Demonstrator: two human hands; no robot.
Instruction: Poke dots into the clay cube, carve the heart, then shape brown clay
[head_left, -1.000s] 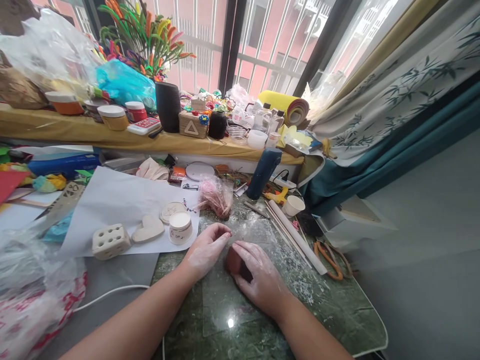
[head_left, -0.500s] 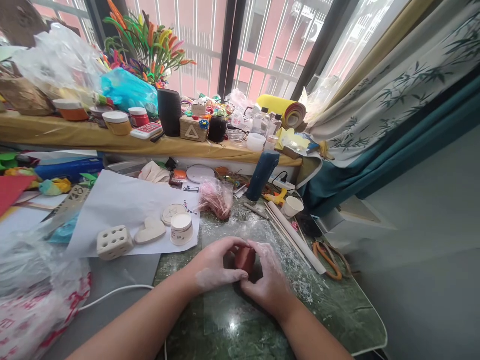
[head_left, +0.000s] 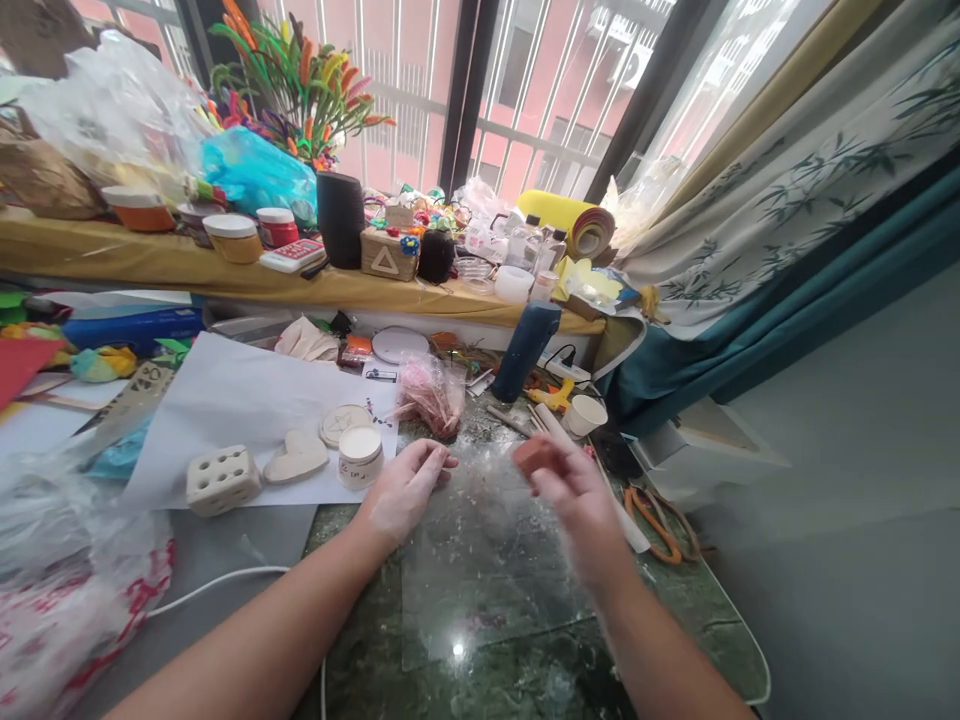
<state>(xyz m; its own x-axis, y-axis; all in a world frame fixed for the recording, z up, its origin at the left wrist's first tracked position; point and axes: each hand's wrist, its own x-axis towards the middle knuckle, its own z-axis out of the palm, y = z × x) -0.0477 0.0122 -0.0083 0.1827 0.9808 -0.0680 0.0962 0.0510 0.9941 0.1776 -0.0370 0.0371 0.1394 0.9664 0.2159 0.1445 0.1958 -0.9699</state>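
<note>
A reddish-brown block of clay [head_left: 534, 456] is gripped between the thumb and fingers of my right hand [head_left: 577, 500], which is raised over the right side of the table and a little blurred. My left hand [head_left: 409, 488] rests above the clear sheet [head_left: 480, 560], fingers curled together, with nothing visible in them. White powder coats the skin of that hand. Just left of it stands a small pale pot [head_left: 361, 460] with a lid. Beyond the fingers lies a plastic bag of pinkish-brown material [head_left: 431, 395].
On white paper [head_left: 232, 390] lie a pale die [head_left: 223, 480], a heart shape [head_left: 296, 458] and a star disc [head_left: 345, 424]. To the right are a white roller [head_left: 628, 520], orange-handled scissors [head_left: 652, 525], a paper cup [head_left: 585, 415] and a dark blue bottle [head_left: 525, 350].
My hands have moved apart. The clay block has left the space between both hands and gone up and right in my right hand; my left hand has shifted left and its fingers have curled.
</note>
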